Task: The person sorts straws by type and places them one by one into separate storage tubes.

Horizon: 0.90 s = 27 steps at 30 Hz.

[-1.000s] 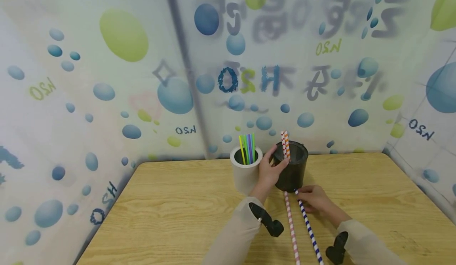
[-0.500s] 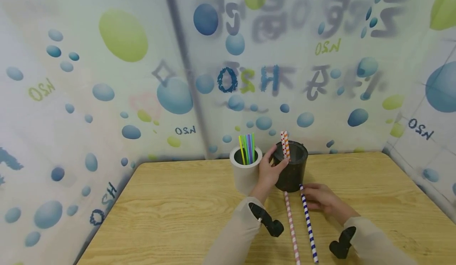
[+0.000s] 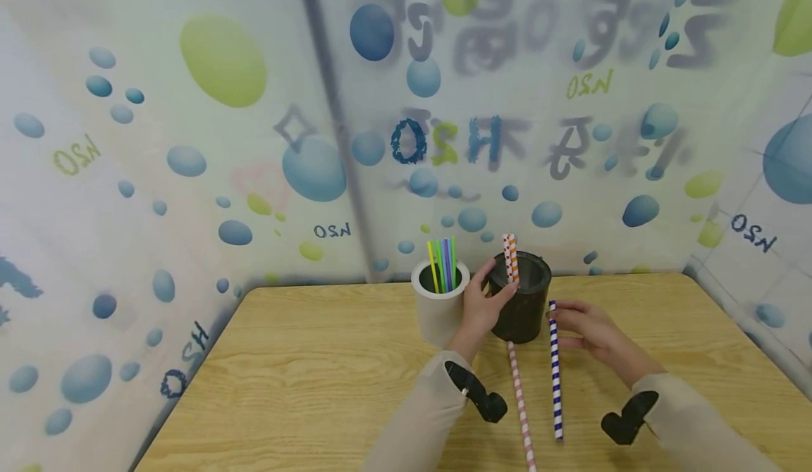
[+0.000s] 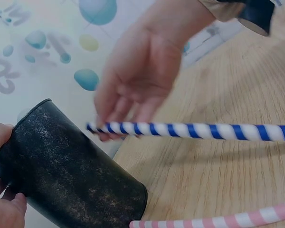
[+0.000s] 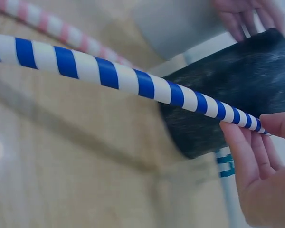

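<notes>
My left hand (image 3: 480,310) holds the black cup (image 3: 523,317) from its left side, fingers and thumb spread around the wall near the rim. A red-dotted and an orange-striped paper straw (image 3: 510,257) poke up out of that cup. Right of the cup, my right hand (image 3: 596,334) pinches a blue-and-white striped paper straw (image 3: 555,380) close to its far end. This straw is off the table, and its shadow falls below it in the right wrist view. A pink-and-white striped straw (image 3: 520,401) lies on the table, its far end by the cup's base (image 4: 140,209).
A white cup (image 3: 438,320) with several thin coloured straws (image 3: 444,266) stands just left of the black one. Both cups are near the back of the wooden table (image 3: 304,373). Behind it hangs a patterned cloth backdrop (image 3: 254,197).
My right hand has lifted the blue-striped straw from the table and carried it right and farther back, beside the cup. The left hand and black cup have stayed in place.
</notes>
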Motion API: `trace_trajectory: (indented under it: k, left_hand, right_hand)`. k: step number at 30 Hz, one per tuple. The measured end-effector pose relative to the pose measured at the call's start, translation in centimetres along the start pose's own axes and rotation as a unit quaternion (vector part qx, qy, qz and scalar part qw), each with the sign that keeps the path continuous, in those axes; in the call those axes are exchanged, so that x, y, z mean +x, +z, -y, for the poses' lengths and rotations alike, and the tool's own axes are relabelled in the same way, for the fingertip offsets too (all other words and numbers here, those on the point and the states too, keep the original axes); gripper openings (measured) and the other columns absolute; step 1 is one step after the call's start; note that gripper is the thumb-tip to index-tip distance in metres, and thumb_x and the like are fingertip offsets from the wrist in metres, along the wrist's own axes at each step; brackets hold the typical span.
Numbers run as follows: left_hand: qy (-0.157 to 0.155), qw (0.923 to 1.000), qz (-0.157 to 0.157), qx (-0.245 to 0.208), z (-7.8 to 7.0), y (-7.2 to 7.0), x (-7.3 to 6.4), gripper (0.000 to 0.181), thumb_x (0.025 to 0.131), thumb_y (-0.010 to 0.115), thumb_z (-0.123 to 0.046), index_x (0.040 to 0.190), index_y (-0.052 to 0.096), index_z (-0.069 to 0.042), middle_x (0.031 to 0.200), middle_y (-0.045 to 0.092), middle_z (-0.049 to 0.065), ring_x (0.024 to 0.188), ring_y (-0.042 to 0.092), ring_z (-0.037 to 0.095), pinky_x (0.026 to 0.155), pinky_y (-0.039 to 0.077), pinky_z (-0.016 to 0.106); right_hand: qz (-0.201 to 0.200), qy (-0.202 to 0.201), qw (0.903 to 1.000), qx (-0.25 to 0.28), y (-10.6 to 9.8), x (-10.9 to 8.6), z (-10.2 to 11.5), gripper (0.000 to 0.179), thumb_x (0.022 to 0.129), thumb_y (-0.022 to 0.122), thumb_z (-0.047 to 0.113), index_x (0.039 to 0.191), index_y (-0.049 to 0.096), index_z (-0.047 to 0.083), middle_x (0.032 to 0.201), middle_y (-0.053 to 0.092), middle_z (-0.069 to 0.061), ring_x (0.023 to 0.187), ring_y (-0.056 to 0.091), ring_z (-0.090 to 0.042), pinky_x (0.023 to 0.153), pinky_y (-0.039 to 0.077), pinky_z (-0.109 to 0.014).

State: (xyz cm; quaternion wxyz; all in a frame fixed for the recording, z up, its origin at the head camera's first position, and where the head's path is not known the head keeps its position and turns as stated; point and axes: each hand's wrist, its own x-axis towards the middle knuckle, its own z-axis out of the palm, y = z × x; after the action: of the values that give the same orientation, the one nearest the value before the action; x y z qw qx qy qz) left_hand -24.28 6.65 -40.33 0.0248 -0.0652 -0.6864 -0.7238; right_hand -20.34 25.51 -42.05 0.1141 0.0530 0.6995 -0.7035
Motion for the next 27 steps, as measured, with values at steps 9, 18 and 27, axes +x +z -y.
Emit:
trace_trajectory:
  k: [9,18,27]
  left_hand:
    - [-0.006,0.9999,-0.001,0.008,-0.2,-0.1,0.0,0.057,0.080,0.070,-0.011,0.133,0.049,-0.010,0.136,0.044,0.006,0.127,0.035,0.025,0.102,0.033,0.040]
    - [-0.015,0.9999,0.001,0.008,-0.1,0.0,0.1,0.057,0.081,0.070,-0.010,0.133,0.049,-0.011,0.137,0.044,0.005,0.127,0.036,0.024,0.102,0.033,0.039]
    - [-0.016,0.9999,0.002,0.006,-0.1,-0.1,0.1,0.057,0.080,0.070,-0.009,0.133,0.049,-0.012,0.137,0.044,0.004,0.128,0.035,0.023,0.102,0.033,0.039]
  right_hand:
    - [-0.009,-0.084,0.9964,-0.004,-0.8,0.5,4.6,0.039,0.092,0.055,0.011,0.121,0.037,-0.008,0.089,0.058,0.006,0.079,0.060,-0.005,0.067,0.054,-0.031]
    - [-0.070,-0.153,0.9841,-0.056,-0.6,0.7,9.5,0.031,0.090,0.059,0.013,0.113,0.045,-0.001,0.086,0.057,0.007,0.076,0.061,-0.005,0.064,0.054,-0.029]
    - [-0.113,-0.214,0.9645,-0.105,0.5,1.0,14.2,0.027,0.090,0.058,0.014,0.113,0.048,0.004,0.091,0.051,0.002,0.077,0.058,-0.001,0.062,0.054,-0.027]
